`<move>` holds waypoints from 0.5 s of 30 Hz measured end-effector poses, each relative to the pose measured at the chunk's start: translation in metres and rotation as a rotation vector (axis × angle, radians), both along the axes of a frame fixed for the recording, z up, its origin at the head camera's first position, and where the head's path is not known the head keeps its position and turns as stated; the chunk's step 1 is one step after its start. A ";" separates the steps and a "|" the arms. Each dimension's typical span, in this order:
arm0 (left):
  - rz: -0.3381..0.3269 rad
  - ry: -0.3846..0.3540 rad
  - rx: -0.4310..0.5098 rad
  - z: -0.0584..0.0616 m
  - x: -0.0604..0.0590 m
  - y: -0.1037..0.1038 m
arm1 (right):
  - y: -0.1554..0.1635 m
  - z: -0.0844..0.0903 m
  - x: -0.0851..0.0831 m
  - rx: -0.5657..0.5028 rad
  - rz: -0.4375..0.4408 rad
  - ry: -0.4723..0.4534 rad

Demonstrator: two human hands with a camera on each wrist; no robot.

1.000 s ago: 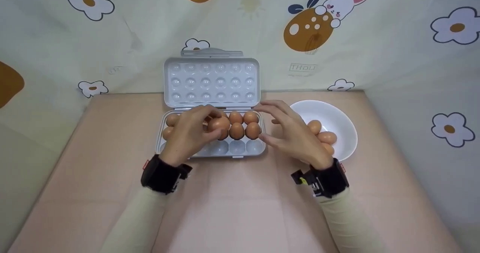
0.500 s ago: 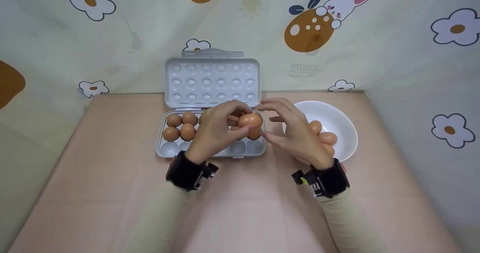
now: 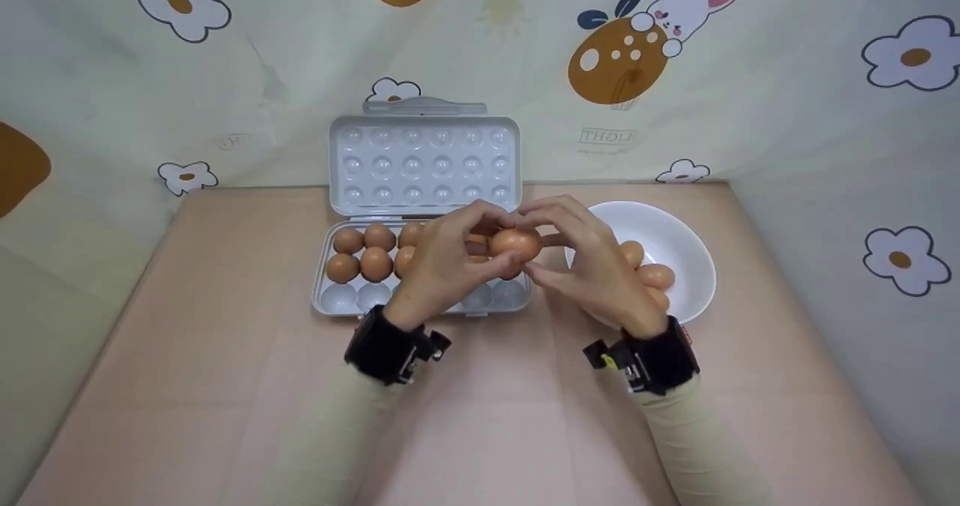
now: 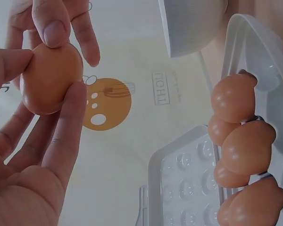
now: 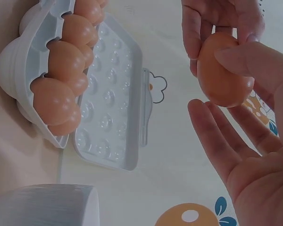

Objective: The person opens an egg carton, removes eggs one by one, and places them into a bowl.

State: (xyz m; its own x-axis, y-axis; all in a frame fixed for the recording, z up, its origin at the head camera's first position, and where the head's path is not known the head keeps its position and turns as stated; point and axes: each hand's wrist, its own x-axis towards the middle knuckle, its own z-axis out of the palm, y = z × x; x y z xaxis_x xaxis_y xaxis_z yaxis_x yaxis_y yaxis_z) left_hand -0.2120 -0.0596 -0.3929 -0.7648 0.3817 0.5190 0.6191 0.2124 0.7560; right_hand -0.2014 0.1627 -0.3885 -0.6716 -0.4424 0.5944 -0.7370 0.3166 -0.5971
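My left hand [image 3: 450,258] pinches a brown egg [image 3: 517,244] between thumb and fingers, above the right end of the egg box [image 3: 341,297]. Facing it is my right hand [image 3: 600,266], its fingers spread around the egg's right side. In the right wrist view the right thumb overlaps the egg [image 5: 214,77], while the other fingers stretch out below it. Brown eggs [image 3: 376,264] sit in the box's back and middle rows, partly hidden by the left hand. Hollows in the front row show bare.
The box's dimpled lid [image 3: 425,179] stands raised against the patterned backdrop cloth [image 3: 285,79]. Right of the box, partly behind the right hand, is a white bowl [image 3: 694,266] with several eggs [image 3: 656,276]. A pinkish cloth [image 3: 480,431] covers the table.
Holding the egg, my left hand has moved right across the box until the egg lies between both hands. The right hand has stayed nearly in place.
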 end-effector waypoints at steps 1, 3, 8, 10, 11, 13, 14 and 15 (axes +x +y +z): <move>-0.002 -0.007 0.002 0.000 0.000 0.000 | 0.000 0.000 0.000 0.001 0.005 0.002; -0.009 -0.018 0.005 -0.001 0.000 0.000 | -0.001 -0.001 0.000 0.004 0.016 0.010; -0.012 -0.023 0.007 -0.002 0.001 0.000 | -0.001 -0.002 0.001 0.013 0.023 0.031; -0.010 -0.019 0.003 -0.002 0.001 0.000 | -0.002 -0.001 0.001 0.023 0.015 0.033; -0.009 -0.016 0.001 -0.002 0.001 -0.001 | -0.002 -0.001 0.002 0.030 0.011 0.032; -0.007 -0.012 -0.005 -0.002 0.001 -0.001 | -0.002 -0.001 0.002 0.041 0.003 0.029; -0.007 -0.010 -0.007 -0.002 0.002 -0.002 | -0.002 0.000 0.002 0.046 -0.002 0.026; -0.007 -0.008 -0.009 -0.002 0.002 -0.002 | -0.002 0.000 0.002 0.050 -0.006 0.023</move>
State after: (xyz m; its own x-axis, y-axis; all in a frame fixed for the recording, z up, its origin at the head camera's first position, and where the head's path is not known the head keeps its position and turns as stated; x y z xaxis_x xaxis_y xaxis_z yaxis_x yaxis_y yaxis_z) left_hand -0.2105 -0.0618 -0.3944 -0.7661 0.3917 0.5096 0.6148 0.2154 0.7587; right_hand -0.1990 0.1611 -0.3888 -0.6609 -0.4682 0.5866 -0.7482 0.3499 -0.5638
